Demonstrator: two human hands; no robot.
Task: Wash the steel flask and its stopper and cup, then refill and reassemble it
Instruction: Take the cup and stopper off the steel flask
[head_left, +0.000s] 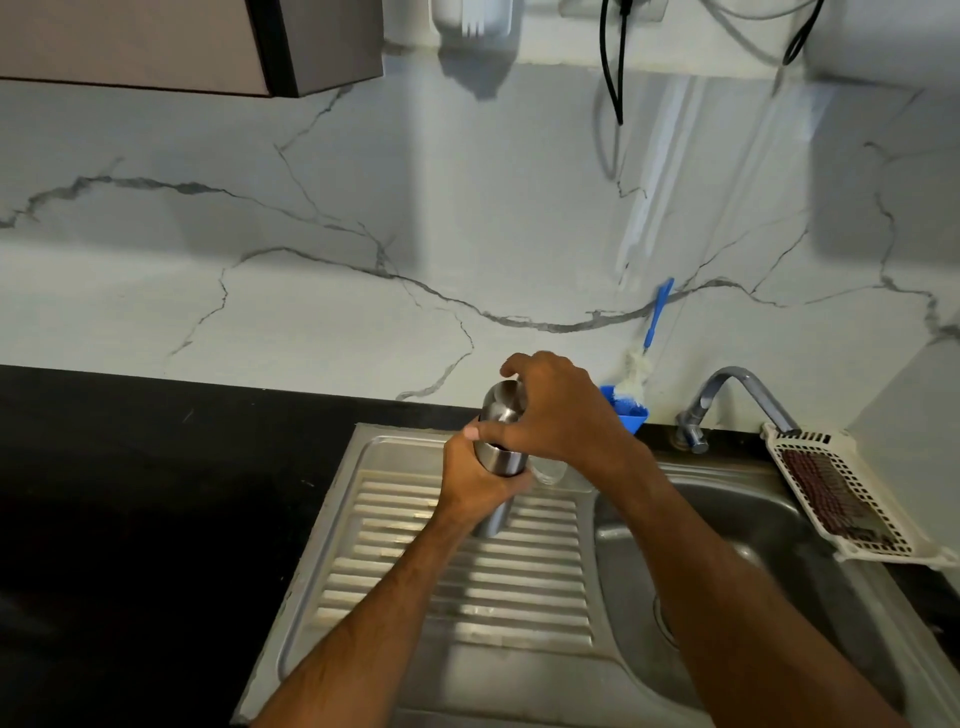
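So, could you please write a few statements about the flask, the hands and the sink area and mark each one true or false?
1. The left hand grips the body of the steel flask. True.
2. The right hand rests flat on the counter. False: it is curled over the cup on top of the flask.
3. The flask is held above the ribbed drainboard. True.
4. Water is running from the tap. False: no stream shows.
5. A blue-handled brush leans against the wall behind the sink. True.
6. The white basket sits left of the drainboard. False: it sits at the right edge of the sink basin.
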